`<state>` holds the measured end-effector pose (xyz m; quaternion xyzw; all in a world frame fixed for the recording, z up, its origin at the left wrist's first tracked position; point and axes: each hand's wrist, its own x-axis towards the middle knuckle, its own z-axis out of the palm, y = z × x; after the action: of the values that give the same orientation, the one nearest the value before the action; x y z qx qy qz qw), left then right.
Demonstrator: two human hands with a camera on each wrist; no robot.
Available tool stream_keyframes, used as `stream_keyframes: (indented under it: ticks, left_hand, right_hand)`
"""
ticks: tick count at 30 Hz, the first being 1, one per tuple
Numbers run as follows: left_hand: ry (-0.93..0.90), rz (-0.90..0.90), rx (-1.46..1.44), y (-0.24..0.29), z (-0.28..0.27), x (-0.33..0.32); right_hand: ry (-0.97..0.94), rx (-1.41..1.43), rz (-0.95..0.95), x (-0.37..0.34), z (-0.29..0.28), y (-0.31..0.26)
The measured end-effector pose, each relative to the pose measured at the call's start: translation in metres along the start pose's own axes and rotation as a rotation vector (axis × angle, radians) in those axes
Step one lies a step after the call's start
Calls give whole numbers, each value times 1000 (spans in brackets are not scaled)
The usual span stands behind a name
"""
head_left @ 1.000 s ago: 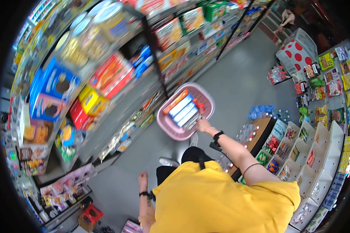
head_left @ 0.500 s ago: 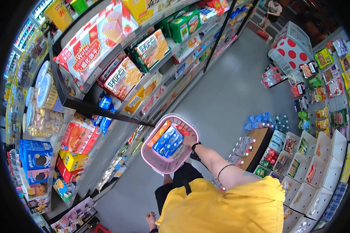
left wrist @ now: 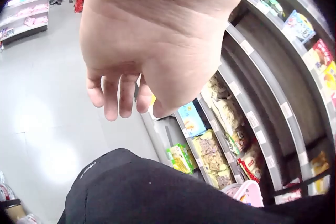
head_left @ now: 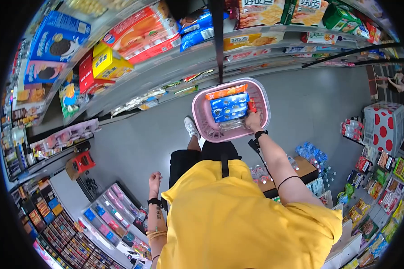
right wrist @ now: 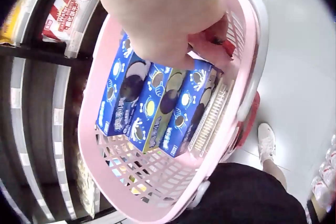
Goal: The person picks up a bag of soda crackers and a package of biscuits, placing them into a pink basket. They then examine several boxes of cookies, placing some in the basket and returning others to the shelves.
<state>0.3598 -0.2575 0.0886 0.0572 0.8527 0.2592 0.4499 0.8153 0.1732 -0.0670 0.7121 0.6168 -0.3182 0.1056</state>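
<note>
The right hand (head_left: 253, 120) reaches into a pink, slatted plastic basket (head_left: 201, 114), a shiny red packet (head_left: 252, 106) at its fingertips; whether they grip it I cannot tell. Just beside these fingers lie three long blue cookie boxes (right wrist: 156, 107), and beyond them an orange packet (head_left: 226, 91). The left hand (head_left: 155, 181) hangs empty, fingers loosely bent, well apart from the basket.

In the basket (head_left: 201, 119), boxes (head_left: 229, 107) are being held between one packet (head_left: 226, 92) along the edge nearest the shelves (head_left: 143, 80) and another packet (right wrist: 207, 121) near the opposite edge.
</note>
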Motion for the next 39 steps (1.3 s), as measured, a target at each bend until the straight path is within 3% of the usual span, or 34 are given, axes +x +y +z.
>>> stream_keyframes:
  ticks: [5, 9, 12, 15, 18, 22, 24, 27, 28, 30, 32, 37, 39]
  left_hand:
    - [-22, 33, 14, 8, 17, 6]
    - [-92, 207, 126, 19, 25, 34]
    - [-76, 341, 226, 68, 40, 35]
    - [-87, 442, 278, 143, 58, 4]
    - [-152, 590, 273, 203, 72, -33]
    - [-284, 697, 227, 252, 83, -75]
    - [-424, 640, 126, 273, 85, -106]
    - [-577, 648, -101, 260, 92, -124]
    - [-613, 652, -188, 257, 93, -133]
    - [-553, 631, -368, 255, 88, -156]
    - [-495, 587, -475, 251, 79, -164]
    - [-372, 517, -519, 236, 45, -157]
    - [-353, 531, -528, 228, 35, -151]
  right_hand:
    - [197, -163, -152, -44, -46, -10]
    - [254, 27, -168, -85, -107, -17]
    - [304, 290, -216, -109, -159, -5]
    - [309, 402, -440, -136, -209, -2]
    - [114, 769, -492, -157, -236, -21]
    - [-317, 1145, -585, -188, -255, -77]
    - [-443, 1167, -683, -189, -237, -101]
    - [-675, 1119, -704, -198, -216, -138]
    - [-728, 1113, -813, -207, -209, -156]
    - [-861, 1091, -844, -226, -193, -184]
    - [-868, 1046, -978, -239, -171, -205]
    - [-935, 1062, -1008, -262, -144, -237]
    - [-863, 960, -967, -262, -136, -242]
